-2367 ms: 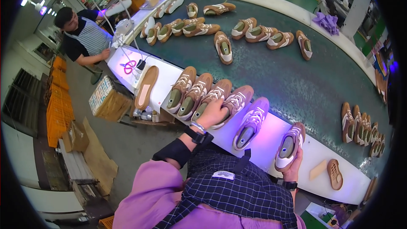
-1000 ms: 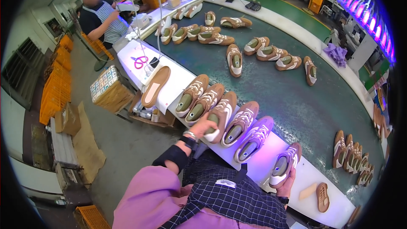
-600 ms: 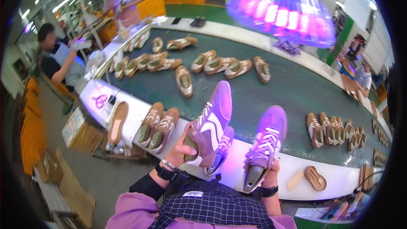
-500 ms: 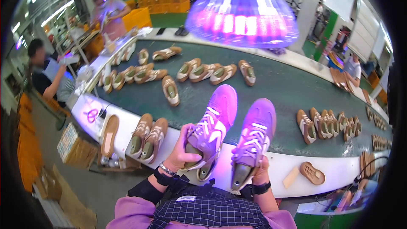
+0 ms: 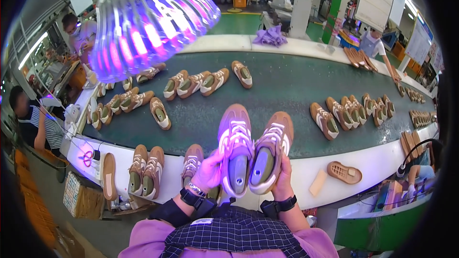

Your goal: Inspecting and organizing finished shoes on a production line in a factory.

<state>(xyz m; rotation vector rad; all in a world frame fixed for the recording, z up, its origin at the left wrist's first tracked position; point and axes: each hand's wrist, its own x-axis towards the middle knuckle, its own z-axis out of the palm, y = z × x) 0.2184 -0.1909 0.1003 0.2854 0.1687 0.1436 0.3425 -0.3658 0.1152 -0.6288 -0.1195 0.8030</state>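
Note:
My left hand (image 5: 208, 171) grips a brown sneaker (image 5: 234, 136) with white laces and stripes, its thumb along the outer side. A matching sneaker (image 5: 273, 150) is in my right hand (image 5: 284, 179), fingers wrapped round its outer side and heel. Both shoes are side by side above the white ledge (image 5: 306, 165), toes pointing away, their olive insoles showing. Purple light tints the left one. Partly hidden behind my left hand, another sneaker (image 5: 192, 161) sits on the ledge. Left of it stands a sneaker pair (image 5: 146, 172).
A glowing purple lamp (image 5: 153, 21) hangs at upper left. Rows of sneakers stand on the green conveyor belt (image 5: 267, 95). A shoe sole (image 5: 344, 172) and a beige strip (image 5: 317, 183) lie right; scissors (image 5: 86, 158) lie left. Co-workers sit or stand around.
The two held sneakers have come together and turned more level, showing their openings. My view has swung right, so the lamp and belt shoes appear farther left.

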